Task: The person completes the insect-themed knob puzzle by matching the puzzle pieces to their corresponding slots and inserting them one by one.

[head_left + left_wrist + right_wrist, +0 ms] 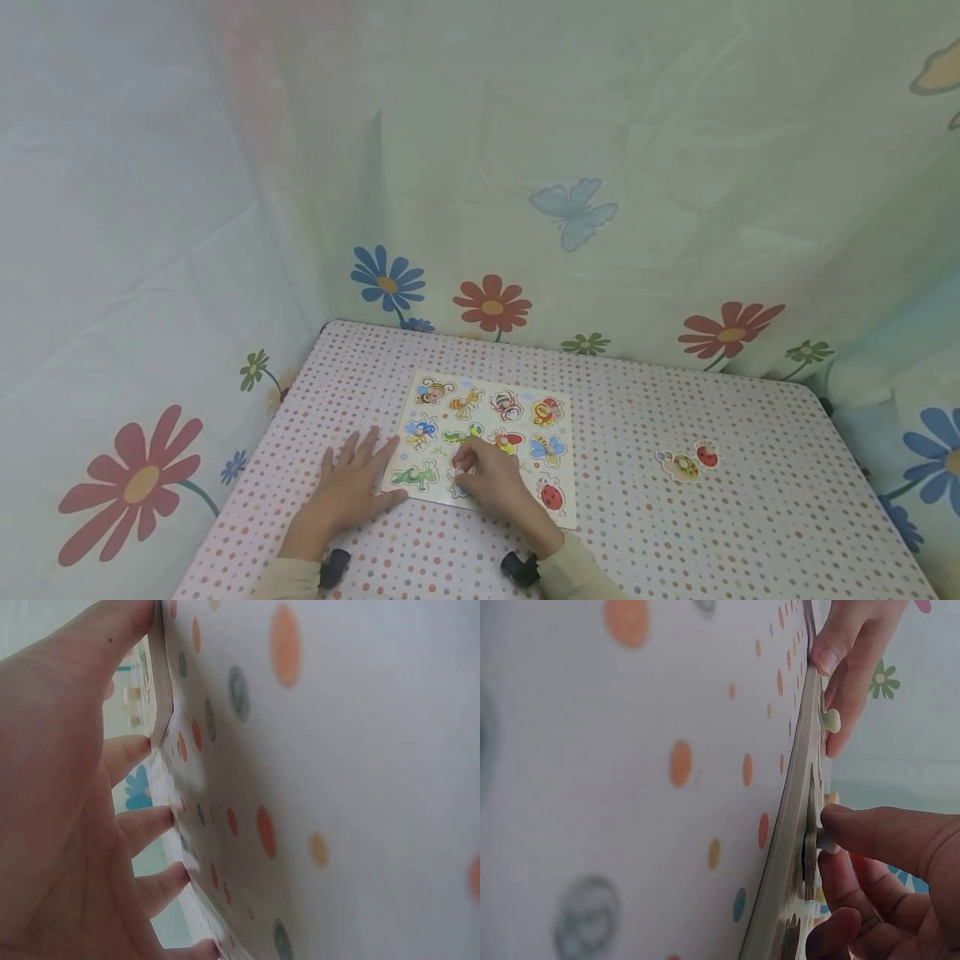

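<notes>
A flat insect knob puzzle board (480,385) lies on the dotted tabletop. My right hand (495,482) is over its front row, pinching a small knob (826,841) between thumb and fingers. The knob's puzzle piece (808,859) shows edge-on at the board's surface; in the head view that hand mostly covers it. My left hand (351,483) lies with fingers spread at the board's left side, thumb (112,637) and index finger right at the board's edge. Pieces around include a green one (416,476) to the left and a red ladybug (551,497) to the right.
To the right of the board, two loose insect pieces, one yellow-green (684,467) and one red ladybug (707,455), lie close together on the dotted tablecloth (675,533). A flowered curtain (637,275) rises behind the table and along both sides.
</notes>
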`<state>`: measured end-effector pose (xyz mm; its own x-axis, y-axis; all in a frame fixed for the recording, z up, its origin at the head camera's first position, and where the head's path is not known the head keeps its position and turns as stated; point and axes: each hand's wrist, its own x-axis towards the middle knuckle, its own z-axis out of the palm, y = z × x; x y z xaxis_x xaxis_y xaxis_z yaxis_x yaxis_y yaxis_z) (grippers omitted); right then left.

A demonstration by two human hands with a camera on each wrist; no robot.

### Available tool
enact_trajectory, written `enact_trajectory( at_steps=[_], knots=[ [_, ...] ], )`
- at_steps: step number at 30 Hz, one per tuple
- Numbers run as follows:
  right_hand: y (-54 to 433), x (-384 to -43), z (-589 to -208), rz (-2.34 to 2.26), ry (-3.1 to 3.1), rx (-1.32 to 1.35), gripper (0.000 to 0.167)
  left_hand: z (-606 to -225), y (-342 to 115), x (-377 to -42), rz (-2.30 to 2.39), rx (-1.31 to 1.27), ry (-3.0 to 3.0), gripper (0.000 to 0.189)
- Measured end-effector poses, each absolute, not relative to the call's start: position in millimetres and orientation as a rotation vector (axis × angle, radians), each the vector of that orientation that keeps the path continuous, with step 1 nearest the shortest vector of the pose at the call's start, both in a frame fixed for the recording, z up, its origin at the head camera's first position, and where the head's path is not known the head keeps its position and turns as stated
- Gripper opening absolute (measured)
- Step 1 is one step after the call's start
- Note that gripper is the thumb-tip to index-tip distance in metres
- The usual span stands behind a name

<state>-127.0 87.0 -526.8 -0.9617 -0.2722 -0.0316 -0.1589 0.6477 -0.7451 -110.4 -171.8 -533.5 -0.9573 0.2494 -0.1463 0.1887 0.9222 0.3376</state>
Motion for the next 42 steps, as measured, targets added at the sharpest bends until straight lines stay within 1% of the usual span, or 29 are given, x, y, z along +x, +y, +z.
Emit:
enact_trajectory(
  at_steps=[12,21,32,38,42],
  knots=[
    [86.8,-126.5,-526.0,-1.196,2.762,-0.405,0.021,-533.6,-171.3,-109.5,0.493,0.325,2.893,0.086],
    [95.7,-127.0,-521.7,-1.243,2.678,-0.358,0.024,-533.1,-171.0,-109.1,0.472,0.326,2.896,0.087],
    [134.8,-138.4,-511.1,-1.362,2.713,-0.280,0.026,-533.4,-171.0,-109.4,0.482,0.330,2.897,0.088],
    [163.0,-140.2,-509.9,-1.404,2.734,-0.164,0.026,-534.5,-170.6,-109.8,0.477,0.325,2.896,0.088],
    [184.1,-139.3,-506.7,-1.409,2.763,-0.063,0.029,-534.9,-170.9,-110.1,0.478,0.323,2.894,0.088]
  ],
)
